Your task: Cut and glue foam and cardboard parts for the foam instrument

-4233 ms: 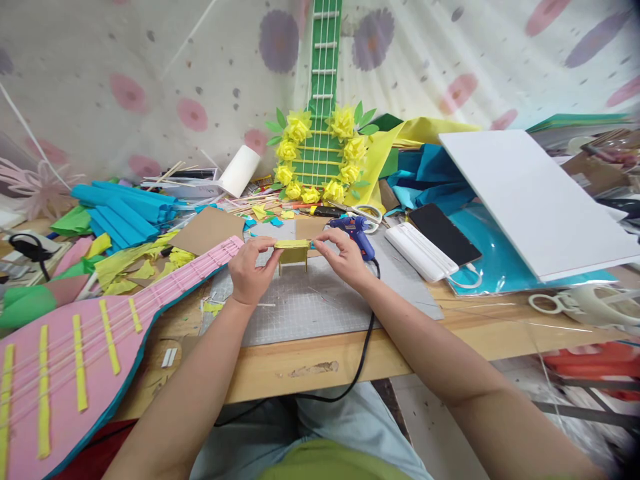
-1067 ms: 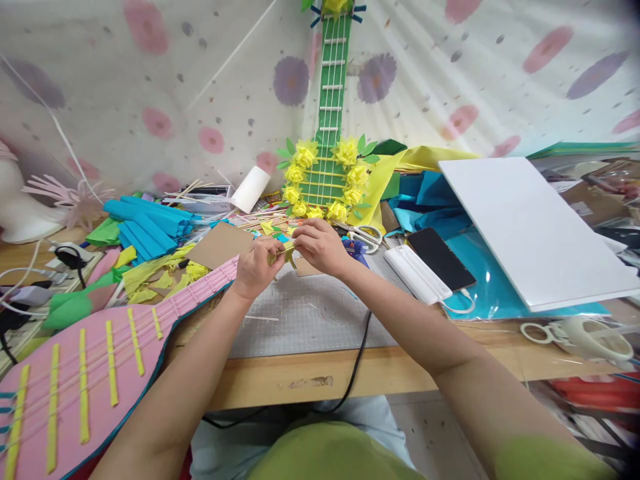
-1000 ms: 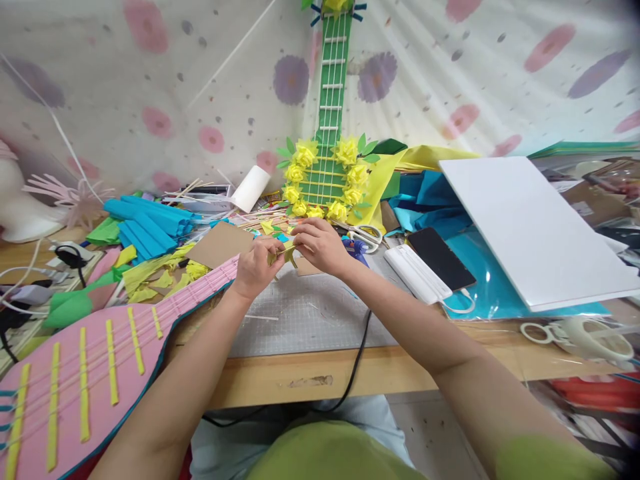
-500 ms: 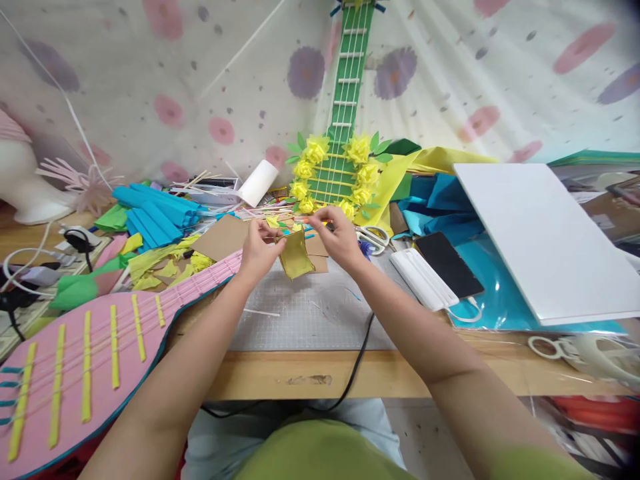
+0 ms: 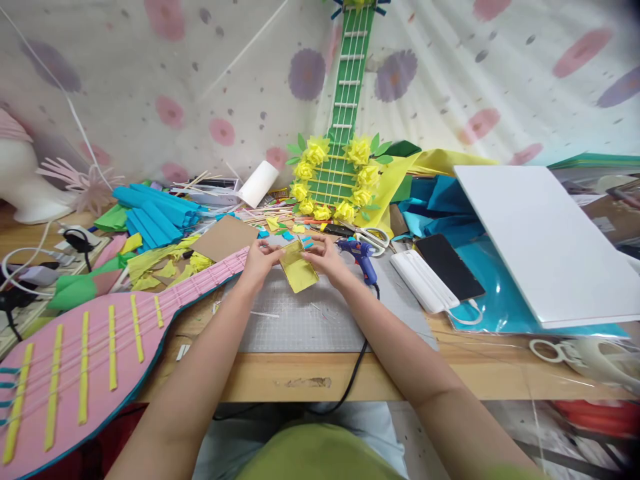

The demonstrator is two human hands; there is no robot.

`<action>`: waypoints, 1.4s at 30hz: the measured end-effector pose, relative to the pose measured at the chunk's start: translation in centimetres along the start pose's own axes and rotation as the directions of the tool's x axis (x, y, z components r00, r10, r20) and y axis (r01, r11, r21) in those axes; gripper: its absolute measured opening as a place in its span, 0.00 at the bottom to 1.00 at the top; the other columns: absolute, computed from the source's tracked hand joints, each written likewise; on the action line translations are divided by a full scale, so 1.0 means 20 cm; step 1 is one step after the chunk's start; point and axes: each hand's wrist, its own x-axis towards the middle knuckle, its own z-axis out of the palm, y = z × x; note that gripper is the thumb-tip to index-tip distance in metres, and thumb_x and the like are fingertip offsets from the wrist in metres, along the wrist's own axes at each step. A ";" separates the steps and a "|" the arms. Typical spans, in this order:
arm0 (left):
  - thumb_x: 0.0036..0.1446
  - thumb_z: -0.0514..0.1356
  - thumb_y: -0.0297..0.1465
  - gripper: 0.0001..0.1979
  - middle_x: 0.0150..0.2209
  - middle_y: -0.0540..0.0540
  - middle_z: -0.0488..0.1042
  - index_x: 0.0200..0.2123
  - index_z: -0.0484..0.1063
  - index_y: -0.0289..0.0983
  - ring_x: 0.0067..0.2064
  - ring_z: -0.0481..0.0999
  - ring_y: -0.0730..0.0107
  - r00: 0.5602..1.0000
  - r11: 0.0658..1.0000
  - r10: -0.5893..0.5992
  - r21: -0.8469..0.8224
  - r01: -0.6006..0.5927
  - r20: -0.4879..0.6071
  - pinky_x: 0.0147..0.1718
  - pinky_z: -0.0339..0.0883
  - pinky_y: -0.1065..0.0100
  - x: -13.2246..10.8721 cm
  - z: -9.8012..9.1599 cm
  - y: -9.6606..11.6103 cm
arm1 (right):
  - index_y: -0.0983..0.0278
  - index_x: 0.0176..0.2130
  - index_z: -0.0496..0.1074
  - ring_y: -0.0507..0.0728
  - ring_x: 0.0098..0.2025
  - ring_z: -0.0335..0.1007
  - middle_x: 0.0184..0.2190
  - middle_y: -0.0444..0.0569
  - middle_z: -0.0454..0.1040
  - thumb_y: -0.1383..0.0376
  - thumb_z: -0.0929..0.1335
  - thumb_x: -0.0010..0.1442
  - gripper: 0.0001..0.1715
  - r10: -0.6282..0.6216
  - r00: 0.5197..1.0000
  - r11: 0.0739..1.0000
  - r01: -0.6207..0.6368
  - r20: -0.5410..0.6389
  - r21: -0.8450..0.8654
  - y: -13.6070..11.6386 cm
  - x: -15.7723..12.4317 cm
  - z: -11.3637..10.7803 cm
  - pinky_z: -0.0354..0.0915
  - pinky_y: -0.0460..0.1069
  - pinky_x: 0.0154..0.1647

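Note:
A small olive-yellow folded paper piece is held just above the grey cutting mat. My left hand pinches its upper left side. At its upper right side, my right hand grips it with thumb and fingers. Small blue bits show at its top edge; whether they are attached to it I cannot tell. Just right of my right hand lies a blue glue gun, its black cord running down over the table edge.
A pink paper lute lies at left. A green one with yellow flowers stands at the back. Scissors, a white power bank, a black phone and a white board are at right. Paper scraps lie left.
The yellow piece and both hands have come slightly lower and nearer to me. My right hand has closed in on the piece. The glue gun now shows fully beside it.

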 end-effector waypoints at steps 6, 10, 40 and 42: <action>0.28 0.69 0.29 0.28 0.28 0.53 0.71 0.33 0.57 0.38 0.28 0.73 0.75 0.999 0.995 0.054 0.088 -0.054 -0.002 0.31 0.66 0.69 -0.02 0.02 -0.04 | 0.60 0.41 0.56 0.52 0.30 0.69 0.27 0.39 0.70 0.61 0.72 0.39 0.31 -0.001 1.000 1.000 0.001 -0.029 0.007 0.04 0.02 0.02 0.65 0.50 0.33; 0.28 0.69 0.28 0.28 0.27 0.52 0.72 0.35 0.58 0.38 0.28 0.73 0.74 0.998 0.991 0.066 0.119 -0.066 0.009 0.30 0.66 0.69 -0.05 0.03 -0.06 | 0.60 0.40 0.56 0.52 0.29 0.68 0.26 0.39 0.69 0.60 0.72 0.40 0.29 -0.032 0.997 0.999 0.029 -0.074 -0.035 0.08 0.03 0.03 0.64 0.49 0.31; 0.31 0.65 0.28 0.26 0.25 0.53 0.72 0.35 0.57 0.39 0.27 0.74 0.72 0.998 0.996 0.064 0.055 -0.065 0.022 0.29 0.66 0.69 -0.07 0.06 -0.15 | 0.61 0.38 0.59 0.50 0.27 0.61 0.27 0.38 0.62 0.59 0.74 0.32 0.34 0.028 0.995 1.000 -0.028 -0.092 0.001 0.06 0.02 0.03 0.62 0.48 0.29; 0.31 0.65 0.29 0.26 0.25 0.53 0.73 0.35 0.56 0.39 0.26 0.73 0.73 0.998 0.997 0.055 0.052 -0.054 -0.006 0.29 0.66 0.70 -0.07 0.07 -0.15 | 0.61 0.38 0.59 0.50 0.28 0.61 0.27 0.38 0.62 0.59 0.74 0.32 0.34 0.024 0.994 1.000 -0.024 -0.104 0.005 0.06 0.02 0.03 0.62 0.48 0.29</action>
